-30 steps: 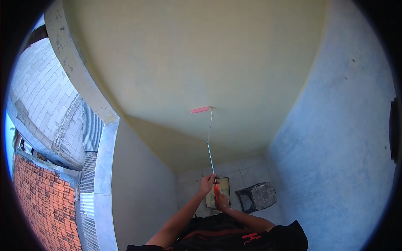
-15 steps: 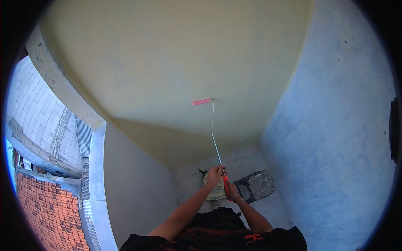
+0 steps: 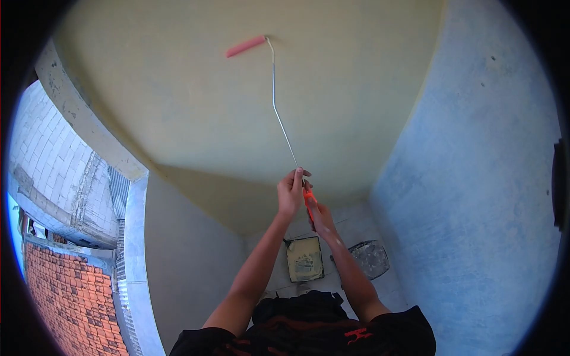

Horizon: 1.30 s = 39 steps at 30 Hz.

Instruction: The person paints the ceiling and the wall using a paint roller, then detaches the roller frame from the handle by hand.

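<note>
Yellowish wall [image 3: 332, 95] | pink roller [image 3: 246, 46] above left hand's fingers [image 3: 298, 172]

A yellowish wall [image 3: 332, 89] is met at right by a bluish wall [image 3: 469, 148], above a tiled floor [image 3: 350, 216].

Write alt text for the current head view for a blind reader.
A person's left hand grips the rod and right hand the orange handle of a pink paint roller raised to a yellowish wall; below, a paint-smeared tray sits on the tiled floor.
</note>
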### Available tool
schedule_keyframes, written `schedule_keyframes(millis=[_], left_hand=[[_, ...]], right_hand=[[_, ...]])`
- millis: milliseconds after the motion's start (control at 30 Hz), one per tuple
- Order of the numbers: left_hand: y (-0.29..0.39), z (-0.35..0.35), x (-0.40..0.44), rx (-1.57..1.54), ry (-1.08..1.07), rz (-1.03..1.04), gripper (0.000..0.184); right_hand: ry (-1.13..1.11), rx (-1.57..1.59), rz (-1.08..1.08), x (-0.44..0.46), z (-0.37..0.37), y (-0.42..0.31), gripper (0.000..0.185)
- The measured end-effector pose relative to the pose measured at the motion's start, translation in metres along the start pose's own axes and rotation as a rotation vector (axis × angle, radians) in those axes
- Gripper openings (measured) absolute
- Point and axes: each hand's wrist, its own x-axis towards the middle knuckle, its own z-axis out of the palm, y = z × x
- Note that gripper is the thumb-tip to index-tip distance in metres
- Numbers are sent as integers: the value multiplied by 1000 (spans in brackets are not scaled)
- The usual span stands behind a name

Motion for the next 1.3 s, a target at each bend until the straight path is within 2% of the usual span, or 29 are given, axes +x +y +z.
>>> schedule_keyframes(millis=[67, 133, 267, 333, 367, 400, 467, 533, 600, 700, 800, 867, 967, 1067, 1133, 1167, 1200, 1300], left_hand=[[1, -1, 0, -69, -39, 21, 48], [-25, -3, -23, -62, -67, -85, 48], [-131, 5, -100, -11, -145, -326, 49], [-207, 9, -139, 83, -167, -331, 50], [-214, 11, -151, 81, -163, -329, 50], [-213, 13, -155, 111, -175, -364, 50], [-213, 17, -147, 142, -189, -391, 50], [-190, 20, -130, 212, -148, -310, 49], [-147, 24, -104, 211, -116, -262, 49], [-93, 30, -52, 176, -23, -158, 48], [-35, 28, -18, 62, -66, -120, 49], [-20, 24, -11, 18, -105, -64, 48], [-62, 18, -30, 54, -116, -128, 49], [-129, 22, -77, 154, -143, -258, 47], [-170, 25, -108, 169, -163, -307, 47], [-184, 27, -119, 189, -163, -332, 47], [-177, 27, -118, 209, -165, -354, 48], [-148, 24, -103, 267, -175, -309, 48]], right_hand=[[14, 2, 7, -5, 2, -3, 59], [31, -4, 11, -17, -6, 31, 59], [66, 20, 187, -59, -40, 155, 63], [64, 14, 234, -89, -57, 191, 64], [52, 7, 317, -103, -62, 197, 65], [42, 3, 393, -105, -64, 198, 65], [47, -11, 343, -94, -68, 200, 66], [59, -15, 300, -80, -68, 199, 67], [77, -35, 119, -52, -65, 184, 67], [57, -13, 24, -21, -53, 104, 62], [49, 1, 1, -10, -38, 28, 60], [58, 1, -15, -13, -36, 25, 60], [65, -43, -40, -16, -37, 60, 60], [98, -40, 65, -38, -54, 152, 63], [89, -36, 93, -63, -65, 181, 64], [88, -9, 176, -73, -66, 188, 65], [88, 18, 256, -75, -63, 186, 66], [42, 47, 276, -63, -60, 176, 68]])
